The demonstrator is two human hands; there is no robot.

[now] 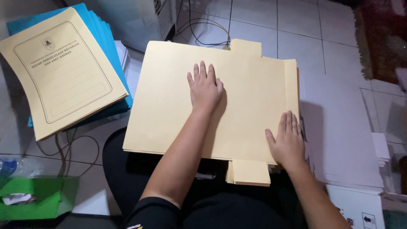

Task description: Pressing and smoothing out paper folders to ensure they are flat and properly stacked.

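Below the camera, a stack of cream folders [169, 101] lay across the person's lap, and everything else sat in relation to it. The left hand [205, 87] rested flat on the upper middle of the top folder, fingers spread a little and gripping nothing. The right hand [288, 142] pressed flat on the stack's near right corner, fingers together, thumb apart, likewise holding nothing. A rectangular tab [246, 48] stuck out from the stack's far edge, and another tab [251, 171] jutted from its near edge, between the two forearms.

Left of the stack, a second pile lay tilted on the floor: a cream printed folder [61, 72] with a framed label panel and a small crest on top, over bright blue folders [104, 38] whose edges showed beyond it. Near the stack's left front corner, further out, stood a green box [42, 197]. Right of the stack spread white sheets [339, 127], and close to its near right corner sat a white carton [360, 210] bearing small printed symbols. Beyond the far edge, dark cables [203, 29] trailed over pale floor tiles [296, 21].
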